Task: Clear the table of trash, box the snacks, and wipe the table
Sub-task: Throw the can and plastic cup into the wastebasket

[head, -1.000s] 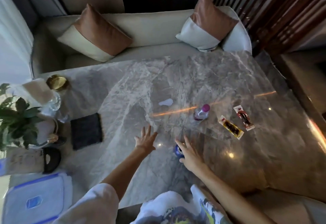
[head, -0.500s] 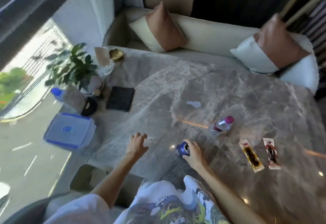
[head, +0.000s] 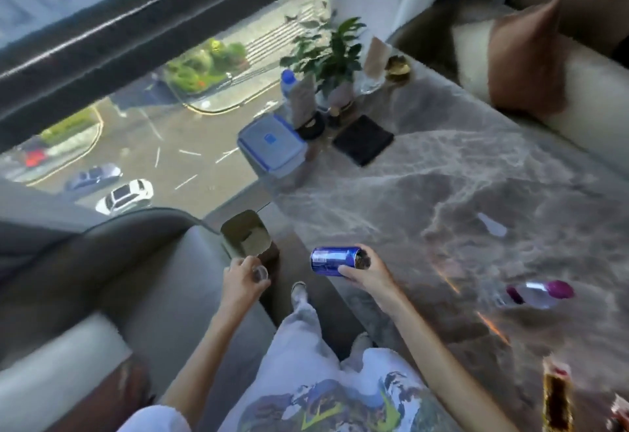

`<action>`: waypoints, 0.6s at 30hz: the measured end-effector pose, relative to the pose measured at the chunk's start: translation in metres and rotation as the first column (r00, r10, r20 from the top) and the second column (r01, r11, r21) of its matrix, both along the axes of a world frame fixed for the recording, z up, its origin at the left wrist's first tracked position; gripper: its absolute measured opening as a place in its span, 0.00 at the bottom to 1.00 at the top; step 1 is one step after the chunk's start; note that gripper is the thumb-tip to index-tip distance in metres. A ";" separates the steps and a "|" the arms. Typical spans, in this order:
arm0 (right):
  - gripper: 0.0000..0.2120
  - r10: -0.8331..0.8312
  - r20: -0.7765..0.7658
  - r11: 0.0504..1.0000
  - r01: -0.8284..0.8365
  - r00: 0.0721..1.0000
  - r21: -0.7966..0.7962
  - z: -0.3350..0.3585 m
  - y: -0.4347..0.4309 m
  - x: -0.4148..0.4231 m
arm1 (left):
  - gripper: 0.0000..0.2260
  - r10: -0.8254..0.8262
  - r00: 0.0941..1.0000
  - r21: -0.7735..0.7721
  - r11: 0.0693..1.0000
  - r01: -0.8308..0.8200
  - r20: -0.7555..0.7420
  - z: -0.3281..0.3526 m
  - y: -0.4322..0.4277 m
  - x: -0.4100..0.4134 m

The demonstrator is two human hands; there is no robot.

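A grey marble surface (head: 425, 200) with pale veining runs away toward a cream sofa (head: 585, 91) carrying a brown-and-cream cushion (head: 524, 60); to the left a large window (head: 136, 108) looks down on a street with cars. The right hand (head: 366, 273) is wrapped around a blue can (head: 332, 260), held on its side in the air off the near edge of the surface, above the floor gap between surface and seat. The left hand (head: 243, 280) is curled around a small clear item (head: 260, 273), too blurred to identify, just beside a brown bin (head: 250, 239) with an open top that stands on the floor by a grey armchair (head: 102, 278). At the far window end of the surface stand a leafy potted plant (head: 326, 53), a bottle with a blue cap (head: 288, 86), a glass (head: 372, 74) and a small gold dish (head: 396, 67). Near them lie a clear lidded box with blue trim (head: 272, 145) and a folded dark cloth (head: 362, 140), well apart from the hands. A white scrap (head: 492, 224) lies mid-surface. A small plastic bottle with a magenta cap (head: 539, 293) lies on its side to the right, and two snack packets (head: 558, 397) show at the lower right corner, blurred.
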State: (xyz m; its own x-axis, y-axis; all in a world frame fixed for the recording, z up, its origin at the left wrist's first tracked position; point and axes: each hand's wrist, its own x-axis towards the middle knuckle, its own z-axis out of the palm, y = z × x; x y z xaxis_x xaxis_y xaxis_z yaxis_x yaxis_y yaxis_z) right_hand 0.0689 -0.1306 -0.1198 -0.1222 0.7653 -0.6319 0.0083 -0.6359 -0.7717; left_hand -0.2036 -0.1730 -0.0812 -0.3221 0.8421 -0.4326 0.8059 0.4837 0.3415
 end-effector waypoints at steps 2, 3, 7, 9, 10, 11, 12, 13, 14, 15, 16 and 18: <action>0.28 0.033 -0.058 0.999 -0.035 0.998 -0.032 -0.001 0.004 -0.018 | 0.16 0.091 0.996 0.021 0.996 -0.092 0.017 -0.002 -0.012 -0.016; 0.28 0.055 -0.083 0.997 -0.059 0.995 -0.047 -0.001 0.006 -0.027 | 0.16 0.132 0.991 0.034 0.991 -0.133 0.026 -0.003 -0.017 -0.024; 0.29 0.128 -0.132 0.987 -0.140 0.983 -0.084 -0.002 0.022 -0.065 | 0.16 0.250 0.967 0.052 0.966 -0.252 0.055 -0.004 -0.022 -0.060; 0.30 0.156 -0.136 0.980 -0.170 0.978 -0.101 0.000 0.033 -0.087 | 0.16 0.294 0.953 0.054 0.953 -0.298 0.075 -0.003 -0.022 -0.081; 0.30 0.169 -0.136 0.977 -0.184 0.976 -0.105 0.002 0.040 -0.100 | 0.16 0.320 0.943 0.057 0.944 -0.326 0.092 -0.002 -0.021 -0.093; 0.29 0.186 -0.133 0.974 -0.200 0.974 -0.106 0.004 0.046 -0.112 | 0.15 0.346 0.933 0.062 0.934 -0.353 0.103 -0.002 -0.019 -0.106; 0.28 0.204 -0.134 0.970 -0.218 0.970 -0.102 0.006 0.052 -0.125 | 0.15 0.369 0.923 0.068 0.924 -0.377 0.107 -0.001 -0.017 -0.119; 0.26 0.222 -0.139 0.966 -0.237 0.965 -0.100 0.008 0.059 -0.138 | 0.16 0.389 0.915 0.075 0.915 -0.397 0.106 -0.001 -0.014 -0.133; 0.25 0.238 -0.145 0.962 -0.253 0.960 -0.097 0.009 0.065 -0.151 | 0.16 0.409 0.907 0.083 0.905 -0.417 0.106 -0.001 -0.011 -0.146; 0.25 0.252 -0.149 0.959 -0.268 0.956 -0.096 0.011 0.071 -0.164 | 0.16 0.429 0.897 0.088 0.894 -0.439 0.108 -0.001 -0.008 -0.160; 0.24 0.265 -0.153 0.955 -0.281 0.952 -0.094 0.012 0.077 -0.178 | 0.17 0.450 0.886 0.090 0.883 -0.460 0.111 -0.001 -0.007 -0.173; 0.25 0.291 -0.159 0.948 -0.307 0.944 -0.087 0.013 0.088 -0.203 | 0.16 0.484 0.867 0.094 0.864 -0.495 0.117 -0.003 -0.005 -0.197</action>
